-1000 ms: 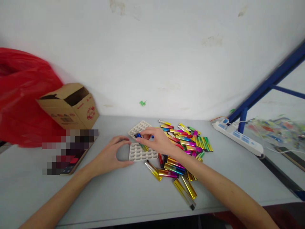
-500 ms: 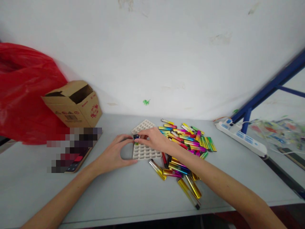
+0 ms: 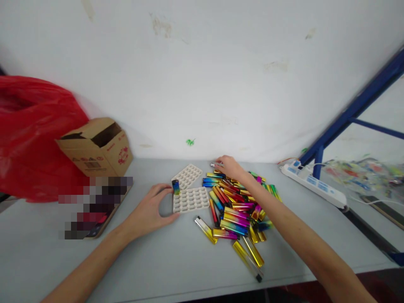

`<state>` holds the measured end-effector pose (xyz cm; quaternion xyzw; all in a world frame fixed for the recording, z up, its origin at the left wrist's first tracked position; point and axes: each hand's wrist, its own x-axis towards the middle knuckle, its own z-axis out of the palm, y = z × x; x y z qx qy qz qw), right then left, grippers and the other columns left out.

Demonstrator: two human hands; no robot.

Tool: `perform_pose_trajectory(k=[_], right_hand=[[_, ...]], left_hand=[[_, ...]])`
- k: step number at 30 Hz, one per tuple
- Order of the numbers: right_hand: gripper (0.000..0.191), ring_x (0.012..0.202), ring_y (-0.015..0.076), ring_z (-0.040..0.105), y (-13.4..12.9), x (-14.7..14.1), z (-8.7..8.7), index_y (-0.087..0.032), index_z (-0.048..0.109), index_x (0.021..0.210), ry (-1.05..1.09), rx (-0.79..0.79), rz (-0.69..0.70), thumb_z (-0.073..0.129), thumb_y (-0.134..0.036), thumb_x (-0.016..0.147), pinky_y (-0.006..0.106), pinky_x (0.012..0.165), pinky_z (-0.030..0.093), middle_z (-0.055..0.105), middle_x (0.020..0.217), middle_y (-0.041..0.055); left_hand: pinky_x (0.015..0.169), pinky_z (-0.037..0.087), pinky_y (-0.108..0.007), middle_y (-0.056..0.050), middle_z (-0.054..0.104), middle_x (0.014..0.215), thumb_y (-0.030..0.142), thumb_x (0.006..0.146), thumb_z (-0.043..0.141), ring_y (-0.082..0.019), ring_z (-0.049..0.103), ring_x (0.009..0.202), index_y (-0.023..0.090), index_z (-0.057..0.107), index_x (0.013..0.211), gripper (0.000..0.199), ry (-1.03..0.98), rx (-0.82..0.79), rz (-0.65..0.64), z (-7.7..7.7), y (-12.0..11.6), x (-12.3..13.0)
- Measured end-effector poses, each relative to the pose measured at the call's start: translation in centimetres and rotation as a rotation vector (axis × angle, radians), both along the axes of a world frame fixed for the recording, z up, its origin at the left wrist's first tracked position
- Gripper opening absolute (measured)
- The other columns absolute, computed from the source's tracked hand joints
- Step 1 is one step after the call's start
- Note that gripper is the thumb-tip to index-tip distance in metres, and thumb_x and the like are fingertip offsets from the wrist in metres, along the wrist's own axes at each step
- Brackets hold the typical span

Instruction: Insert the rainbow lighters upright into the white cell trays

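My left hand point(image 3: 154, 209) curves in a wide C at the left side of a pale tray point(image 3: 191, 199) with rows of small pockets. Its thumb and fingertips are apart, close to the tray's left corners. One blue-and-gold lighter point(image 3: 176, 187) stands upright in the tray's far left corner. At the far side of a heap of shiny coloured lighters point(image 3: 235, 214), my right hand point(image 3: 232, 167) closes on a lighter point(image 3: 216, 164). Only that lighter's silver end shows; the hand covers the rest.
A second pale tray point(image 3: 187, 176) lies behind the first. On the left are a phone point(image 3: 101, 219), partly blurred out, an open cardboard box point(image 3: 101, 149) and a red plastic bag point(image 3: 34, 139). A white power strip point(image 3: 315, 186) and a blue metal frame point(image 3: 344, 120) are on the right.
My right hand has let go of the blue-and-gold lighter in the tray and moved right to the lighter at the heap's far edge. My left hand stays beside the tray; the view has shifted slightly.
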<state>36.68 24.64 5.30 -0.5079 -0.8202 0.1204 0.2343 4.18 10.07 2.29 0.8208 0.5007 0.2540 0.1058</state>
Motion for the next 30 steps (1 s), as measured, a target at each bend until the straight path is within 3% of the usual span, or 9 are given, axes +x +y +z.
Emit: perform_pose_trajectory(k=[7, 11, 13, 16, 19, 21, 23, 26, 30], right_hand=[[0.018, 0.077, 0.0213, 0.059, 1.1, -0.1, -0.5, -0.019, 0.067, 0.066, 0.058, -0.052, 0.043, 0.076, -0.020, 0.082, 0.031, 0.081, 0.045, 0.063, 0.066, 0.0038], [0.010, 0.097, 0.0235, 0.060, -0.4, -0.3, 1.0, -0.017, 0.067, 0.095, 0.221, 0.007, 0.018, 0.061, -0.024, 0.094, 0.036, 0.093, 0.045, 0.068, 0.096, 0.0113], [0.018, 0.086, 0.0200, 0.061, -2.4, -0.4, 2.0, -0.018, 0.061, 0.109, 0.311, -0.022, 0.026, 0.050, -0.029, 0.101, 0.036, 0.087, 0.048, 0.067, 0.096, 0.0088], [0.024, 0.067, 0.0135, 0.055, -6.6, -1.2, 3.3, -0.023, 0.054, 0.113, 0.763, -0.394, 0.206, 0.051, -0.043, 0.101, 0.029, 0.070, 0.049, 0.060, 0.085, -0.0010], [0.031, 0.053, 0.0081, 0.036, -10.6, -2.3, 3.6, -0.027, 0.052, 0.106, 1.076, -0.696, 0.235, 0.066, -0.052, 0.092, 0.021, 0.053, 0.038, 0.045, 0.074, -0.0089], [0.038, 0.048, 0.0075, 0.024, -12.2, -3.1, 3.2, -0.027, 0.054, 0.102, 1.141, -0.763, 0.172, 0.064, -0.062, 0.090, 0.018, 0.043, 0.021, 0.038, 0.068, -0.0099], [0.050, 0.046, 0.0071, 0.016, -13.0, -3.7, 2.3, -0.022, 0.052, 0.080, 1.150, -0.774, 0.119, 0.057, -0.071, 0.090, 0.020, 0.042, 0.011, 0.029, 0.060, -0.0100], [0.060, 0.046, 0.0067, 0.011, -13.2, -4.2, 1.0, -0.022, 0.037, 0.059, 1.131, -0.800, 0.053, 0.050, -0.071, 0.091, 0.023, 0.042, 0.008, 0.021, 0.053, -0.0095], [0.052, 0.045, 0.0072, 0.008, -13.3, -4.5, 0.1, -0.023, 0.035, 0.056, 1.109, -0.881, 0.010, 0.044, -0.055, 0.096, 0.023, 0.041, 0.007, 0.020, 0.050, -0.0089]], left_hand=[[0.117, 0.045, -0.051, -0.017, 0.059, 0.140, 0.060, 0.081, 0.072, -0.036, 0.057, 0.132, 0.016, 0.063, 0.132, 0.067, 0.034, -0.028, -0.009, 0.0, -0.1, 0.0], [0.117, 0.045, -0.052, -0.018, 0.060, 0.139, 0.061, 0.080, 0.073, -0.036, 0.057, 0.131, 0.016, 0.064, 0.131, 0.069, 0.031, -0.045, -0.006, 0.3, -0.1, 0.1], [0.117, 0.045, -0.052, -0.018, 0.060, 0.140, 0.061, 0.079, 0.074, -0.036, 0.057, 0.132, 0.016, 0.064, 0.130, 0.069, 0.028, -0.045, -0.009, 0.4, -0.1, 0.1], [0.116, 0.045, -0.052, -0.016, 0.061, 0.139, 0.060, 0.079, 0.074, -0.036, 0.057, 0.131, 0.017, 0.066, 0.129, 0.067, 0.017, -0.041, -0.007, 0.5, -0.1, 0.2], [0.116, 0.045, -0.053, -0.016, 0.062, 0.139, 0.059, 0.078, 0.074, -0.036, 0.058, 0.131, 0.018, 0.066, 0.128, 0.064, 0.016, -0.041, -0.008, 0.6, -0.1, 0.2], [0.116, 0.044, -0.053, -0.016, 0.062, 0.138, 0.059, 0.079, 0.074, -0.036, 0.058, 0.131, 0.018, 0.066, 0.127, 0.063, 0.027, -0.042, -0.010, 0.7, -0.1, 0.2], [0.116, 0.044, -0.053, -0.016, 0.062, 0.138, 0.059, 0.079, 0.073, -0.036, 0.058, 0.131, 0.019, 0.066, 0.126, 0.063, 0.037, -0.038, -0.013, 0.9, -0.1, 0.3], [0.116, 0.045, -0.053, -0.015, 0.061, 0.137, 0.061, 0.080, 0.073, -0.035, 0.058, 0.130, 0.019, 0.065, 0.125, 0.062, 0.054, -0.028, -0.017, 0.9, 0.0, 0.3], [0.117, 0.044, -0.052, -0.016, 0.060, 0.139, 0.061, 0.081, 0.072, -0.035, 0.057, 0.132, 0.018, 0.064, 0.126, 0.063, 0.098, -0.024, -0.023, 0.8, 0.1, 0.1]])
